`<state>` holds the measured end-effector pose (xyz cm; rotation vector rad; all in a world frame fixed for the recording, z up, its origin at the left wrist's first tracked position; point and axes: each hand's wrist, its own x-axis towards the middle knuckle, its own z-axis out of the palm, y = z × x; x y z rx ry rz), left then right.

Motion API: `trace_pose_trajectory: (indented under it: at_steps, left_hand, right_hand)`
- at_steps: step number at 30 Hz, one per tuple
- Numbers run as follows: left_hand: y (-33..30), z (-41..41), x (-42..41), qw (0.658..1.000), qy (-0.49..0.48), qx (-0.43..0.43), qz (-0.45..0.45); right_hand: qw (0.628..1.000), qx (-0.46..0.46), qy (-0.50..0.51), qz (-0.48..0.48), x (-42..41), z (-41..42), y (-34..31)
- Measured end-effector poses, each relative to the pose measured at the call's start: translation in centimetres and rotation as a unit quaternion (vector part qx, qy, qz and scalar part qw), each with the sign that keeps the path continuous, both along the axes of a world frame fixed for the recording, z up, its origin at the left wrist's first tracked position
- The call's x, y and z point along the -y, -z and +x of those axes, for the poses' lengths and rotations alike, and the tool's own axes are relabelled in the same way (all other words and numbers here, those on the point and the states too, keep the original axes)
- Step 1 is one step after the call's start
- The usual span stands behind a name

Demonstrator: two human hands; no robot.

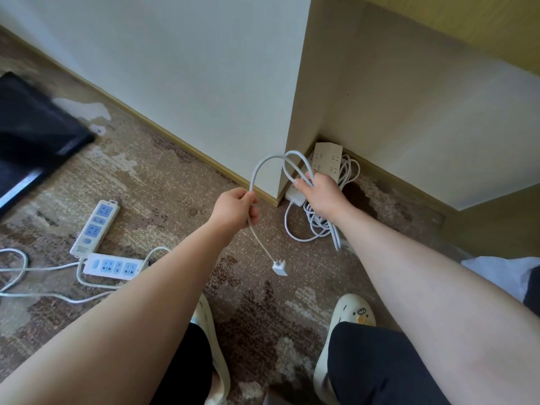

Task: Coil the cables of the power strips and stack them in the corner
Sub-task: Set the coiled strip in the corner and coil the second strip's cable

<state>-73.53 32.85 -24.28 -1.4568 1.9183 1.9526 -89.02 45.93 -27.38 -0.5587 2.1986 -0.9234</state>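
My right hand (321, 194) grips several loops of a white cable (264, 165) above the carpet, near the wall corner. My left hand (236, 207) pinches the same cable further along; its free end hangs down to a white plug (280, 268). Behind my right hand a white power strip (325, 159) lies in the corner with its coiled cable (349, 171) beside it. More white cable (306, 229) trails on the floor under my right wrist. Two white-and-blue power strips lie at the left: one (95, 226) angled, one (112, 266) flat, their cables (17, 270) loose.
A dark flat object (32, 133) lies on the patterned carpet at the far left. White walls with a wooden baseboard (187, 147) form a jutting corner ahead. My slippered feet (355, 312) stand at the bottom. White fabric (496, 270) shows at the right edge.
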Motion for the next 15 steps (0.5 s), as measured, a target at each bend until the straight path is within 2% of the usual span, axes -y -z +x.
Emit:
trace_pose_trajectory:
  at_steps: [5,8,15]
  left_hand:
    - [0.6,1.6,2.7,0.994,0.091,0.062,-0.005]
    - [0.3,1.7,3.0,0.998,0.06,0.036,0.002]
    - [-0.2,-0.7,0.5,0.994,-0.029,-0.05,0.094]
  right_hand:
    - [1.0,-0.003,-0.019,-0.018,0.0,-0.5,-0.6]
    - [0.999,0.007,-0.023,-0.025,0.5,-0.1,-0.7]
    - [0.994,0.054,-0.07,-0.066,0.9,1.1,-0.9]
